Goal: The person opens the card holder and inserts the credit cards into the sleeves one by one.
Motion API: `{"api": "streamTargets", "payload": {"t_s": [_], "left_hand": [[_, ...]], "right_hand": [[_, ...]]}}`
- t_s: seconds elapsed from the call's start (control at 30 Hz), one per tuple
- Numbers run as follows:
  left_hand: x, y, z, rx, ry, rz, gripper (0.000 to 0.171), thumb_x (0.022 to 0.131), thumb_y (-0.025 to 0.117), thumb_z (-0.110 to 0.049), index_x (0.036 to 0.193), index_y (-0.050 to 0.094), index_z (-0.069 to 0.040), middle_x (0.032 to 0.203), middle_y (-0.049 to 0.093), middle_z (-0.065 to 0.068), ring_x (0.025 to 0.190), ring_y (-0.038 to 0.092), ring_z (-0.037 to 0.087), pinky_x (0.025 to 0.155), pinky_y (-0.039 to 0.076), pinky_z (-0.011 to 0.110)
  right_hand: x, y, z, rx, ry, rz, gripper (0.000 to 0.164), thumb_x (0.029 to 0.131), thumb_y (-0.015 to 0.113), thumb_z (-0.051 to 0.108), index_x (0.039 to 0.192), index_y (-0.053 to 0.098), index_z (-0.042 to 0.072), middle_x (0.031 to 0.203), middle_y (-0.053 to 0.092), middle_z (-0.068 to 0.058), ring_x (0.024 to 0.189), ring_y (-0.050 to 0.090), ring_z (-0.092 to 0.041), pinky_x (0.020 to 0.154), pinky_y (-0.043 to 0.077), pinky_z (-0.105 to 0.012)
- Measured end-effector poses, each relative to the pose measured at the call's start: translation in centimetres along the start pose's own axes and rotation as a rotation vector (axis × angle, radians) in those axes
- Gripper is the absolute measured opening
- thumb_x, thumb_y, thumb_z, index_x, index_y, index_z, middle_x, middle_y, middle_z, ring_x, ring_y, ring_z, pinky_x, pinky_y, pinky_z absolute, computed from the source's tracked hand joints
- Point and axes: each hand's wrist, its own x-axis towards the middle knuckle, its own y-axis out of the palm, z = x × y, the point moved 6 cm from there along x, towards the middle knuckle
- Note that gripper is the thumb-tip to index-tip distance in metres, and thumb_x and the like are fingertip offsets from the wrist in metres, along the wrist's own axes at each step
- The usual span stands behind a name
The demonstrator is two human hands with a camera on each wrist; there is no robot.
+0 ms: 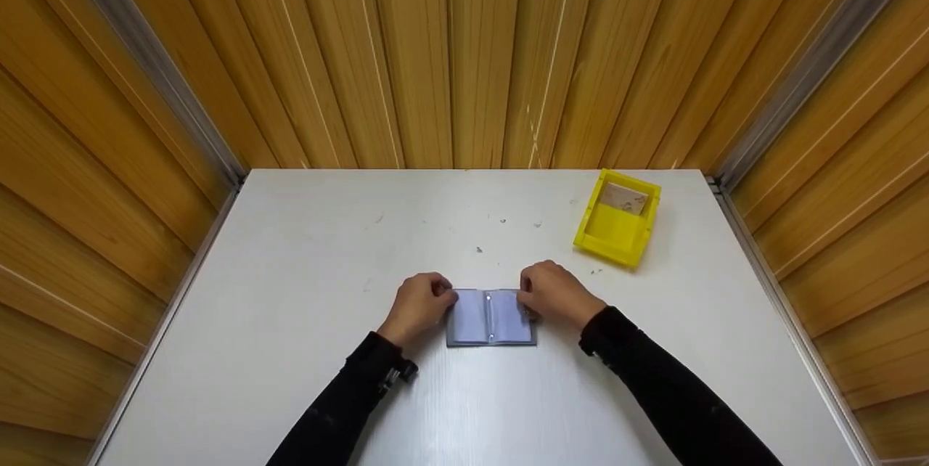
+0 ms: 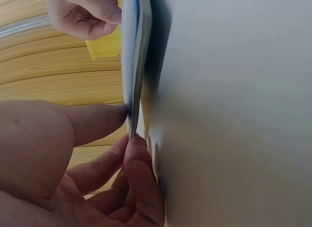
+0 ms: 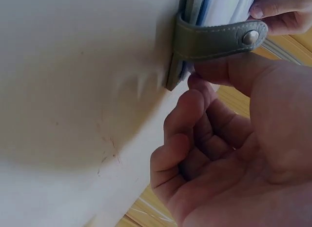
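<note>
A card holder (image 1: 470, 319) lies spread open on the white table, its clear plastic sleeves showing on both sides of a middle spine. My left hand (image 1: 419, 306) pinches its left edge near the top corner; in the left wrist view the thumb is on the inner face and the fingers (image 2: 138, 149) are behind the cover. At the opposite upper corner, my right hand (image 1: 557, 295) pinches the edge between thumb and index finger. Close by the right thumb, a grey-green leather strap (image 3: 209, 40) with a metal snap (image 3: 250, 37) wraps past the holder's edge.
Toward the back right of the white table (image 1: 305, 248) stands a yellow bin (image 1: 608, 252) with a flat beige piece (image 1: 624, 198) inside. Small dark marks dot the tabletop. Wood-patterned walls (image 1: 414, 52) rise behind the table and at both sides.
</note>
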Motion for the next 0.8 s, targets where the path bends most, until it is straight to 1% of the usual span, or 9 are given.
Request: {"api": "streamTargets", "payload": {"t_s": [0.07,0.17,0.3,0.47,0.6,0.67,0.8], "left_hand": [[0.1,0.0,0.0,0.006,-0.005,-0.005,0.018,0.1,0.077,-0.019,0.11,0.08,-0.006,0.087,0.07,0.003,0.076,0.062,0.015,0.069,0.051,0.03],[0.2,0.1,-0.1,0.005,-0.005,0.002,0.02,0.1,0.076,-0.021,0.111,0.08,-0.005,0.087,0.072,0.004,0.074,0.063,0.015,0.066,0.052,0.03],[0.2,0.4,-0.1,-0.003,-0.003,0.017,0.02,0.102,0.075,-0.022,0.11,0.08,-0.005,0.086,0.072,0.003,0.073,0.064,0.014,0.065,0.052,0.03],[0.0,0.1,0.1,-0.001,-0.012,0.004,0.018,0.103,0.073,-0.021,0.107,0.081,-0.005,0.084,0.073,0.002,0.071,0.063,0.013,0.064,0.051,0.029],[-0.1,-0.1,0.2,-0.003,-0.026,0.007,0.02,0.104,0.071,-0.022,0.104,0.082,-0.005,0.08,0.072,0.002,0.067,0.063,0.013,0.061,0.049,0.028],[-0.1,-0.1,0.3,-0.003,-0.042,0.014,0.022,0.105,0.07,-0.023,0.103,0.082,-0.005,0.08,0.073,0.002,0.069,0.063,0.013,0.062,0.05,0.027],[-0.2,0.0,0.3,-0.003,-0.058,0.021,0.024,0.106,0.07,-0.025,0.1,0.083,-0.005,0.08,0.073,0.001,0.069,0.064,0.013,0.062,0.05,0.027]], "right_hand": [[0.1,-0.2,0.1,0.01,-0.009,0.005,0.016,0.097,0.074,0.019,0.083,0.073,0.013,0.081,0.066,-0.001,0.084,0.061,-0.02,0.082,0.052,-0.039],[0.0,-0.6,0.0,0.05,0.0,-0.003,0.015,0.097,0.073,0.02,0.084,0.074,0.014,0.081,0.067,-0.001,0.084,0.061,-0.02,0.081,0.051,-0.037],[-0.1,-0.9,0.1,0.135,0.015,-0.029,0.015,0.097,0.072,0.022,0.085,0.073,0.014,0.083,0.066,-0.002,0.084,0.06,-0.02,0.079,0.048,-0.035],[0.1,-0.9,1.1,0.25,-0.012,-0.048,0.015,0.098,0.07,0.024,0.087,0.076,0.014,0.084,0.069,-0.001,0.078,0.062,-0.017,0.072,0.052,-0.031],[0.5,-1.0,1.9,0.311,-0.027,-0.069,0.016,0.096,0.071,0.023,0.085,0.078,0.014,0.079,0.069,0.003,0.072,0.06,-0.013,0.067,0.05,-0.028],[0.8,-1.1,2.1,0.336,-0.025,-0.074,0.017,0.095,0.071,0.022,0.083,0.078,0.013,0.076,0.069,0.004,0.069,0.058,-0.012,0.064,0.048,-0.027],[1.3,-1.0,2.5,0.373,0.002,-0.061,0.02,0.096,0.07,0.022,0.08,0.076,0.013,0.074,0.066,0.006,0.068,0.056,-0.011,0.062,0.044,-0.026]]}}
